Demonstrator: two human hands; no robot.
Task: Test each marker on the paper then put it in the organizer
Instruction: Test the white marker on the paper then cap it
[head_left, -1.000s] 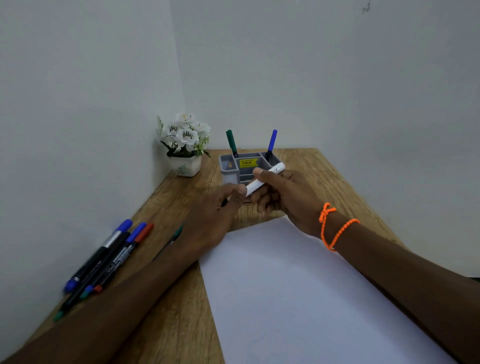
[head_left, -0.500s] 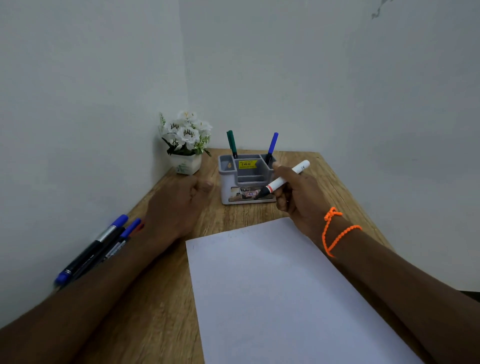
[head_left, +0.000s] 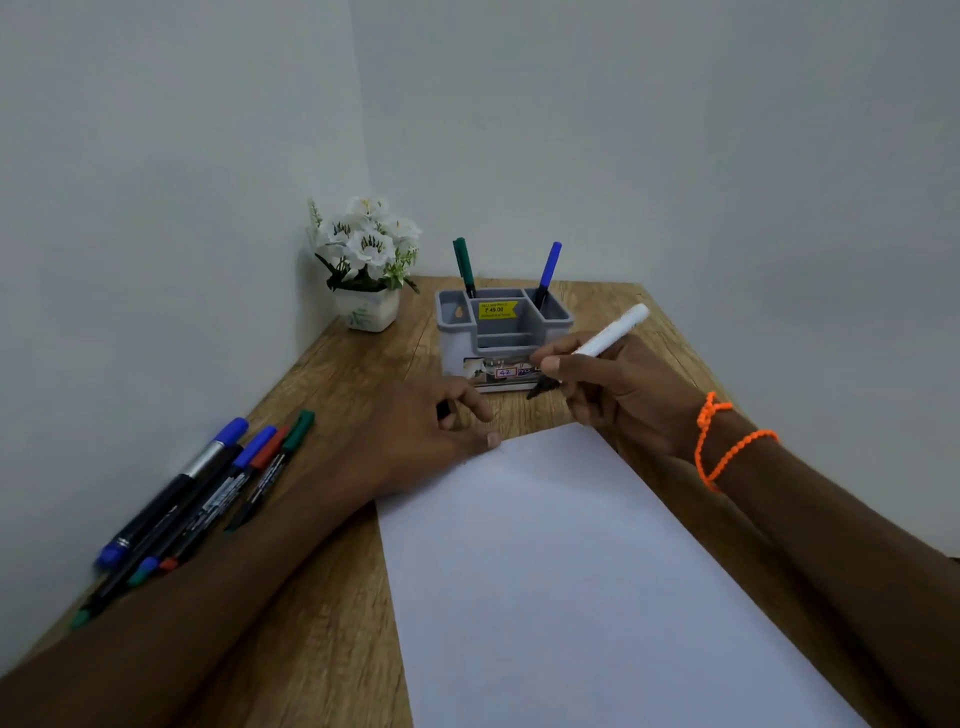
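Wooden desk (head_left: 332, 613) fills the corner between two pale walls, and across its near half lies the big white sheet of paper (head_left: 571, 597), blank from what shows. Left hand (head_left: 421, 441) rests on the desk at the sheet's far left corner, thumb tip touching the paper's edge, fingers loosely curled around a small black cap (head_left: 443, 410) that peeks out between them. Right hand (head_left: 623, 395), orange cord bracelet (head_left: 727, 441) at the wrist, pinches a white-barrelled marker (head_left: 608, 335) in a writing grip, dark tip pointing down and hovering over bare wood just beyond the paper's far edge, right in front of the organizer. Grey organizer (head_left: 501, 338) stands at the back of the desk, yellow price sticker inside; a green marker (head_left: 464, 265) leans up out of its left rear compartment, a blue marker (head_left: 548, 270) out of the right rear one. Left of it, in the corner, a small white pot of white flowers (head_left: 366, 260). Along the left edge of the desk, beside the left forearm, a bunch of capped markers (head_left: 208, 499) lies side by side, caps blue, red and green.
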